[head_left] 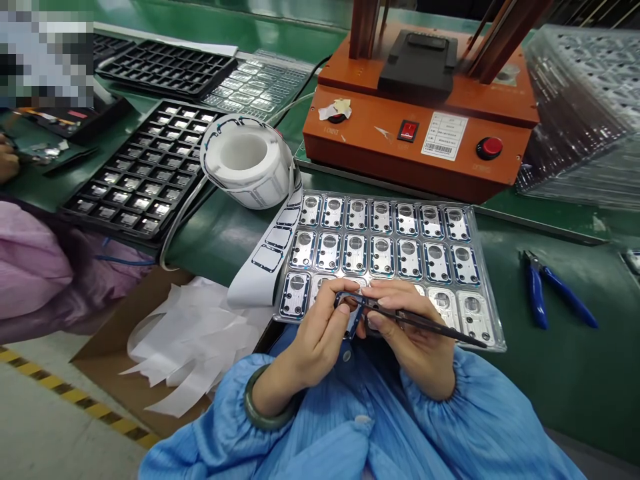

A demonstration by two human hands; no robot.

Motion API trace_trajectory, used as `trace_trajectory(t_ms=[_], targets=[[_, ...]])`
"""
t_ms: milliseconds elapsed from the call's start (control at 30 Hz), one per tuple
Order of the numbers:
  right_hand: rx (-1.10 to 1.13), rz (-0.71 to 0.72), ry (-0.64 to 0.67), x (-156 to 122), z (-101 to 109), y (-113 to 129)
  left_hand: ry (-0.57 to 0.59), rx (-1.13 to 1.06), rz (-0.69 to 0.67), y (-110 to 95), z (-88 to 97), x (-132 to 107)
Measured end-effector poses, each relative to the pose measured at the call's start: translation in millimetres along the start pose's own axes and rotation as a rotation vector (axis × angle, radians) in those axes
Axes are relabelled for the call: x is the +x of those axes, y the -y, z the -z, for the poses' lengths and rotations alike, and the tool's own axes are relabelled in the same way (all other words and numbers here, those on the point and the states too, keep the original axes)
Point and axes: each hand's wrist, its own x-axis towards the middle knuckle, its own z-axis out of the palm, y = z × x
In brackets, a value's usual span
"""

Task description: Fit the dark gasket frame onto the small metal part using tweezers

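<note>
Both hands are positioned over the near edge of the clear tray (491, 307), which lies on the green tabletop (565, 380). The left hand (323, 327) is closed, its thumb and fingers pinching a small blue-edged piece (356, 321) above the near edge of the clear tray. The right hand (407, 327) grips black tweezers (440, 327), which slant down toward the near right corner of the clear tray; its fingertips are close to the right side of the piece. Exact contact between tweezers and piece cannot be determined.

The clear tray carries silver plates in three rows. Those in the far and middle rows bear dark outlines, as does the leftmost near plate; the two rightmost near plates show plain silver margins. Others are partly hidden by the hands.

Beyond the far left corner of the clear tray stands a white roll (260, 192); its printed strip (255, 283) curls beside the tray's left edge. Directly beyond the clear tray is an orange machine (363, 143). Blue-handled cutters (537, 297) lie to the right of the clear tray. A cardboard box (105, 360) containing white scraps (185, 353) sits below and left of it. Farther left of the clear tray are a black tray (163, 137) of small parts and a co-worker's pink sleeve (30, 267).
</note>
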Motion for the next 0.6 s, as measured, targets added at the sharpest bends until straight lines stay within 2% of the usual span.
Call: trace_trajectory(t_ms=[333,600], targets=[[-0.020,-0.006,0.003,1.4,0.0,1.4,-0.012,0.047,0.041,-1.0,0.1,-0.2],[-0.043,-0.002,0.045,-1.7,1.5,1.9,0.004,-0.023,0.109,-3.0,0.0,0.7]])
